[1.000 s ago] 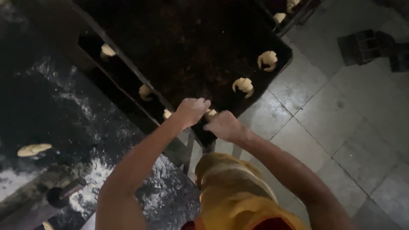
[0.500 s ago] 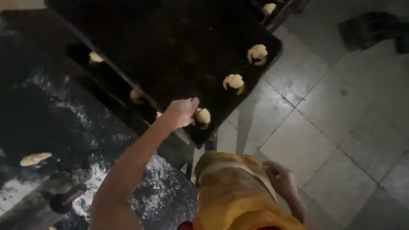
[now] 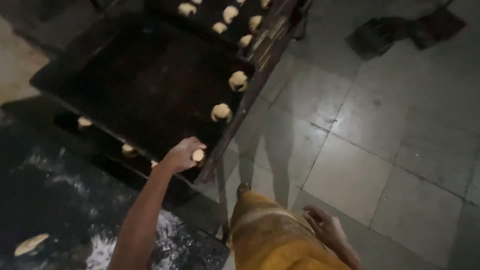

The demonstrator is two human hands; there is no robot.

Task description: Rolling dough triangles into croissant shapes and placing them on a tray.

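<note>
My left hand reaches to the near right corner of a large black baking tray and its fingers close on a small pale dough piece. Two more shaped dough pieces lie in a row along the tray's right edge. My right hand hangs low beside my yellow apron, away from the tray, fingers loosely apart and holding nothing.
A second tray with several dough pieces sits behind the first. A lower rack shelf holds more pieces. A flour-dusted dark worktop at lower left carries a flat dough piece. Grey tiled floor spreads to the right.
My right hand left the tray edge and dropped beside the apron. My left hand stayed at the tray corner on the dough piece. The view shifted, showing more floor.
</note>
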